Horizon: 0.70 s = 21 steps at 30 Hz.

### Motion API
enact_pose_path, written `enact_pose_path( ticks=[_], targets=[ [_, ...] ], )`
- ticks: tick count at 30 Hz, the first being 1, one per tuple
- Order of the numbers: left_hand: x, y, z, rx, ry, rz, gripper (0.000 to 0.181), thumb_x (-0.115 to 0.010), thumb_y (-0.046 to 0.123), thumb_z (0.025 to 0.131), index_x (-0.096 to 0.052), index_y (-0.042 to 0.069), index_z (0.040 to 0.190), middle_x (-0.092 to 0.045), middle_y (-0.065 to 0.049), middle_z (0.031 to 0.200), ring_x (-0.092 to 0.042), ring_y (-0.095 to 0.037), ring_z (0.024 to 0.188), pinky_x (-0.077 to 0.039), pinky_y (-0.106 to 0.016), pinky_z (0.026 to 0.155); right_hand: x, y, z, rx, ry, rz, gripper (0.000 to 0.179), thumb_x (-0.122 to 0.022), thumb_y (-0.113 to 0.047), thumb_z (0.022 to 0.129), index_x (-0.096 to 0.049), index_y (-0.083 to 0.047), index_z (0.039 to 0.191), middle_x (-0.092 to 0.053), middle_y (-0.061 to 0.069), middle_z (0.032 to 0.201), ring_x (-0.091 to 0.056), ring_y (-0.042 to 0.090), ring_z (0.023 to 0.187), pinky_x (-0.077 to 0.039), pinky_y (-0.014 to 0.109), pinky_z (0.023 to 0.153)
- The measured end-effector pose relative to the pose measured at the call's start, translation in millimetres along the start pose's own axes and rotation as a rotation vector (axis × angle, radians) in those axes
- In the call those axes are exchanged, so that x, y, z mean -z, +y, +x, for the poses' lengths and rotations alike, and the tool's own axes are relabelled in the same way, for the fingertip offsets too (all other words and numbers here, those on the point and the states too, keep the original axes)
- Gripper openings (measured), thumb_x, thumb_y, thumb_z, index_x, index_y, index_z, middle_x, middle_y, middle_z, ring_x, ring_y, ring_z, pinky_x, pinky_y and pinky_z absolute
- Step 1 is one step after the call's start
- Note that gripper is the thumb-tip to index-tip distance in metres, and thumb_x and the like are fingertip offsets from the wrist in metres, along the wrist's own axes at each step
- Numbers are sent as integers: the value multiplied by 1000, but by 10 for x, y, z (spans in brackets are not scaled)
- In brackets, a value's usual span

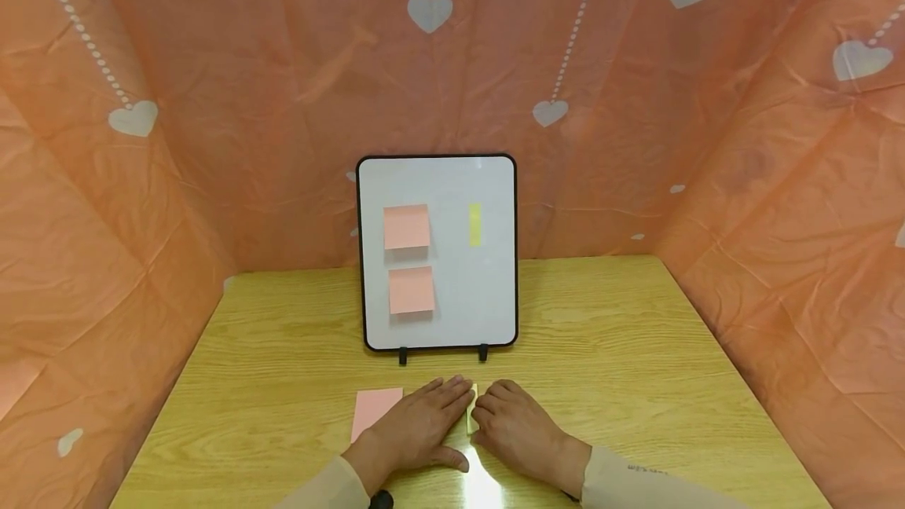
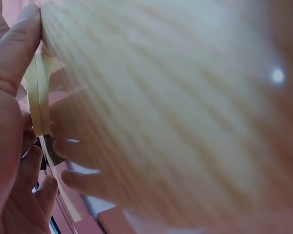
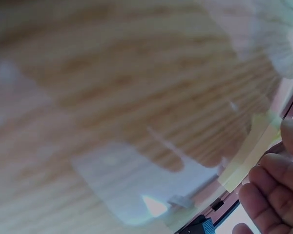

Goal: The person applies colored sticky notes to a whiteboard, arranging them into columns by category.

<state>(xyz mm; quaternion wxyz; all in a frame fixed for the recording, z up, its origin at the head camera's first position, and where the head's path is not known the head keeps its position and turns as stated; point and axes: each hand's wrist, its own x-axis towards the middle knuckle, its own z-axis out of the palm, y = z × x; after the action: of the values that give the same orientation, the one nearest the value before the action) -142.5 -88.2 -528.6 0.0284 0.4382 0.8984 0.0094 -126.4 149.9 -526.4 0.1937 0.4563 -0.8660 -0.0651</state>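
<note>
A narrow pad of yellow sticky notes (image 1: 471, 411) lies on the table between both hands. My left hand (image 1: 427, 422) rests flat beside it, fingers stretched out with their tips at its left edge and the thumb apart. From the other side my right hand (image 1: 519, 426) curls its fingers and pinches at the pad's right edge. In the right wrist view the thumb and forefinger stand close at the yellow pad (image 3: 246, 158); the exact pinch point is hidden. A pink sticky note pad (image 1: 375, 408) lies partly under the left hand.
Behind the hands a black-framed whiteboard (image 1: 459, 320) stands upright on two small black feet. Two pink notes, an upper one (image 1: 406, 227) and a lower one (image 1: 412, 290), stick on its left half. A narrow yellow note (image 1: 475, 225) is at upper right. Orange cloth (image 1: 467, 85) surrounds the wooden table.
</note>
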Motion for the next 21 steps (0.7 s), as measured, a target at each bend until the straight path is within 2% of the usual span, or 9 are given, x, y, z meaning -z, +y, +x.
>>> enact_pose_path(
  ticks=[12,16,21],
  targets=[
    [22,11,-8,11,-10,-31,103,-44,83,91,-39,11,164,-35,-4,171,-30,-19,160,-32,-37,129,-22,29,21,27,67,0,12,-77,-30,96,-76,-18,95,-74,-6,95,-66,14,95,-54,35,96],
    [49,17,-7,22,-28,-50,103,-47,82,91,-39,11,164,-35,-4,172,-30,-18,160,-30,-37,130,-7,48,43,21,59,7,13,-78,-28,96,-71,-17,93,-70,-6,92,-62,14,93,-53,35,95],
    [41,14,-5,17,-18,-63,102,-49,81,91,-39,10,164,-35,-5,171,-30,-19,160,-31,-38,130,-12,69,70,-5,52,2,17,-78,-32,97,-68,-18,95,-70,-6,92,-61,13,89,-54,34,92]
  ],
)
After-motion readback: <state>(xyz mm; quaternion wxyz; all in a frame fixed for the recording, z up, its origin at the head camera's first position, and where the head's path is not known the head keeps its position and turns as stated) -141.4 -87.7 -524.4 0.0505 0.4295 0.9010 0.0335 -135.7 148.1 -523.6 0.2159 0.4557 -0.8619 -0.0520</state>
